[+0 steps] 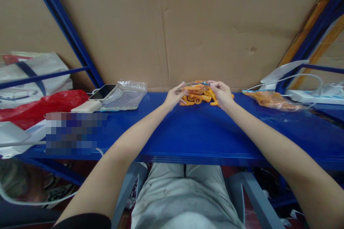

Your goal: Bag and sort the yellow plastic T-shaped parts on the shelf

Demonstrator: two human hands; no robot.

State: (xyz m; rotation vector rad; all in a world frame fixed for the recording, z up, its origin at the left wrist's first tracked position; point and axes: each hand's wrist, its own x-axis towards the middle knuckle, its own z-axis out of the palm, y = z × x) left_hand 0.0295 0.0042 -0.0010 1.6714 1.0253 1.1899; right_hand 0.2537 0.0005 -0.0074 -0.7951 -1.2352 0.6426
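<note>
Both hands hold a clear plastic bag (197, 84) by its two sides, over the far middle of the blue shelf. Orange plastic parts show through or just beneath it. My left hand (174, 96) pinches the bag's left edge, and my right hand (221, 93) grips the right edge. Below the bag lies a loose pile of orange plastic parts (199, 99), some with round hollow ends. Whether any parts are inside the held bag is hard to make out.
A filled bag of orange parts (271, 99) lies at right by a white power strip (309, 96). At left are flat clear bags (126, 96), a phone (103, 92), a white box-like item (86, 106) and a red plastic bag (61, 102). Cardboard (188, 25) stands behind.
</note>
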